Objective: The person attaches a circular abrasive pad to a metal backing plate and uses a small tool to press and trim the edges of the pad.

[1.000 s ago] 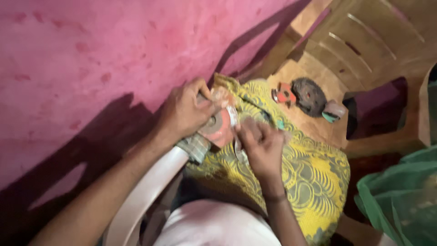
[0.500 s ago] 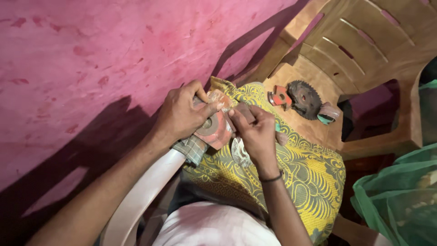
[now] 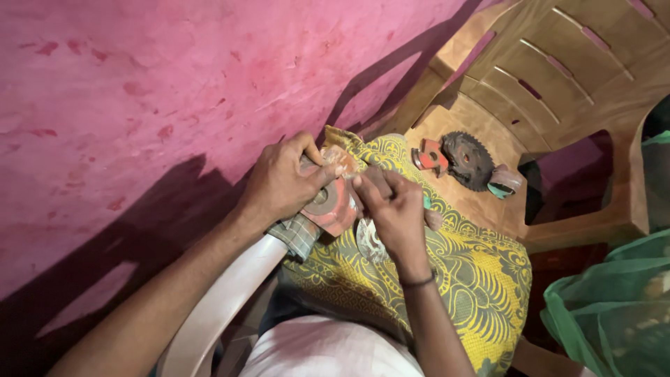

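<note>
Left hand (image 3: pixel 283 183) wraps one red metal tool part (image 3: pixel 333 206); right hand (image 3: pixel 392 213) pinches at its edge. One toothed dark saw blade (image 3: pixel 466 160), one small red piece (image 3: pixel 428 156) on the brown plastic chair (image 3: pixel 558 91); yellow patterned cloth (image 3: pixel 460 272) below.

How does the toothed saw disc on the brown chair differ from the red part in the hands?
The dark toothed saw disc lies untouched on the brown plastic chair; the red metal part is gripped by the left hand and right hand. The disc is dark grey, the part red.

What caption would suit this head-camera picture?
Left hand and right hand grip a red tool over yellow patterned cloth; toothed disc on chair.
</note>
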